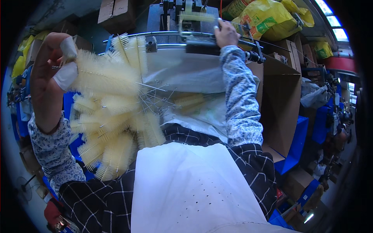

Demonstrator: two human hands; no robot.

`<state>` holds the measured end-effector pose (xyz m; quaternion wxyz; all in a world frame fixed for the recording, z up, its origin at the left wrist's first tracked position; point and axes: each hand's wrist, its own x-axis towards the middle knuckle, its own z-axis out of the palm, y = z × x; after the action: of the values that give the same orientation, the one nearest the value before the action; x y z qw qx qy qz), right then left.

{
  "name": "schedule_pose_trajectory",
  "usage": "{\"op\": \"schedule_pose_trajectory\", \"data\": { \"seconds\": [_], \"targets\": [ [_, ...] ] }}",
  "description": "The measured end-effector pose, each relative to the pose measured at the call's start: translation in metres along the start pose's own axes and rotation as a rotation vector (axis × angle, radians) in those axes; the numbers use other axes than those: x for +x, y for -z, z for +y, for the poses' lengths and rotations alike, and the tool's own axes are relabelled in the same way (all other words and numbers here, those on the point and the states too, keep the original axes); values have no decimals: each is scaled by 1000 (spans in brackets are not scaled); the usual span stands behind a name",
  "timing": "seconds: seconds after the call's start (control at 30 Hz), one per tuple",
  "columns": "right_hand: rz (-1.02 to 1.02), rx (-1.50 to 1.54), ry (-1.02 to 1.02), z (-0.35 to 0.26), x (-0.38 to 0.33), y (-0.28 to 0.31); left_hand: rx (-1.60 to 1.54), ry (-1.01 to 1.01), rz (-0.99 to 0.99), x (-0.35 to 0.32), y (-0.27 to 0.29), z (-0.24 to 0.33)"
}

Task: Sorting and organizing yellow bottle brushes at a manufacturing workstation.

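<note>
My left hand (48,72), with white tape on its fingers, is closed on the tip of a cream-bristled wire brush (105,75). That brush lies across a heap of similar brushes (112,120), their looped wire ends pointing right. At the machine (190,27), my right hand (226,35) pinches the thin wire of another cream brush (198,16). Its bristled part stretches left from my fingers, over the metal block. My fingers partly hide the grip point.
Below the machine's rail (167,33) a pale plastic sheet (194,70) covers the work surface. An open cardboard box (281,105) stands right of my right arm, by a blue crate (297,143). Yellow bags (268,19) sit at the back right. Another cardboard box (116,13) is behind left.
</note>
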<state>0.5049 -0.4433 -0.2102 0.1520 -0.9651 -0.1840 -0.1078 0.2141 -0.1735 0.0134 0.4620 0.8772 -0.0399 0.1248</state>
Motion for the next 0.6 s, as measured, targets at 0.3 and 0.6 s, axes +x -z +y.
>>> {"op": "schedule_pose_trajectory", "data": {
  "seconds": [0.3, 0.6],
  "targets": [
    [78, -339, 62, 108, 45, 14, 30, 116, -91, 15, 5, -42],
    [-313, -9, 447, 127, 4, 107, -194, 32, -272, 15, -9, -61]
  ]
}}
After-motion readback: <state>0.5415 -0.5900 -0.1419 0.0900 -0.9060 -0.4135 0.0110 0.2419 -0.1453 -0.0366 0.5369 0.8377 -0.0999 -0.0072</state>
